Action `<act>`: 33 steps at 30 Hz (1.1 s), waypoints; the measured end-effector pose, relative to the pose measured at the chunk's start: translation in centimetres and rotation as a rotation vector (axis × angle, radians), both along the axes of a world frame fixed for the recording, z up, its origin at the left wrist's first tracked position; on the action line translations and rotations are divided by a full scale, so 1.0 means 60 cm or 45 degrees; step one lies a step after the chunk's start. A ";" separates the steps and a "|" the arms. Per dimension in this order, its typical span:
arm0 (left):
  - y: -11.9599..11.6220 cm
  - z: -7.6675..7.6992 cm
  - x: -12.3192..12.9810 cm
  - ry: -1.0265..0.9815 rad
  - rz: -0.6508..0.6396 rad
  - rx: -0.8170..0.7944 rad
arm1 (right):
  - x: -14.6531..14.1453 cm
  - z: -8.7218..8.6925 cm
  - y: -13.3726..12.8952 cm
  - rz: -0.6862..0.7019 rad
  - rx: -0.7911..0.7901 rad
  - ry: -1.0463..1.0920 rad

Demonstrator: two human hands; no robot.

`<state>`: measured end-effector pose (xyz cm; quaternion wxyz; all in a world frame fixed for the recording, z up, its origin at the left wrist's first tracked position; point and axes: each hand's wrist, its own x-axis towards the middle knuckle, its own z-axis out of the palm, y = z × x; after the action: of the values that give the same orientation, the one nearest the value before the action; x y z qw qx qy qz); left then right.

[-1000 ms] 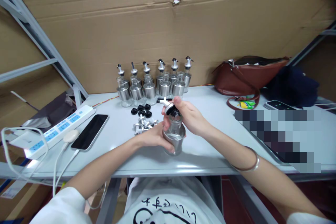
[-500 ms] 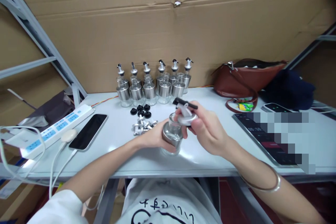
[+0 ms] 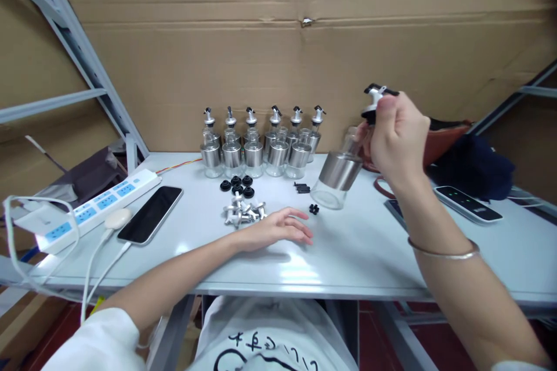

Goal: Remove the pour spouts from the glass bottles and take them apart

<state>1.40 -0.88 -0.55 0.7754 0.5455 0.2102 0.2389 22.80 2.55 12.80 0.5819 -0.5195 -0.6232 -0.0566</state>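
Note:
My right hand (image 3: 398,139) is raised at the right, closed on a glass and steel bottle (image 3: 340,173) with a silver and black pourer top. The bottle leans, its base low to the left over the table. My left hand (image 3: 278,229) lies on the table (image 3: 243,269) with its fingers apart, holding nothing. Silver pourer parts (image 3: 243,211) are heaped beside it, and behind them lie several black stoppers (image 3: 237,186). Small black pieces (image 3: 314,208) and short black rods (image 3: 301,188) sit between the left hand and the bottle.
Two rows of bottles (image 3: 253,155) stand at the back against cardboard (image 3: 217,58); the rear ones carry pourers. A phone (image 3: 151,214) and a power strip (image 3: 96,208) lie left. On the right are a brown bag (image 3: 444,142), a dark cap (image 3: 474,165) and a black-topped device (image 3: 467,204).
My right hand has moved up and right with the bottle. My left hand has let go of the bottle and now rests on the table with open fingers.

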 end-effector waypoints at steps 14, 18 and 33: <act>-0.003 0.014 -0.002 0.035 -0.051 0.010 | 0.047 -0.085 0.161 -0.106 -0.258 -0.090; -0.001 0.010 -0.002 0.029 -0.051 -0.003 | 0.031 -0.089 0.165 0.042 -0.284 -0.006; -0.005 0.012 0.000 -0.044 0.069 -0.094 | -0.039 -0.153 0.034 0.270 0.186 -0.629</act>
<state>1.39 -1.16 0.14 0.7917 0.5063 0.2204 0.2613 20.43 4.60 3.62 0.4509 -0.3784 -0.7914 -0.1651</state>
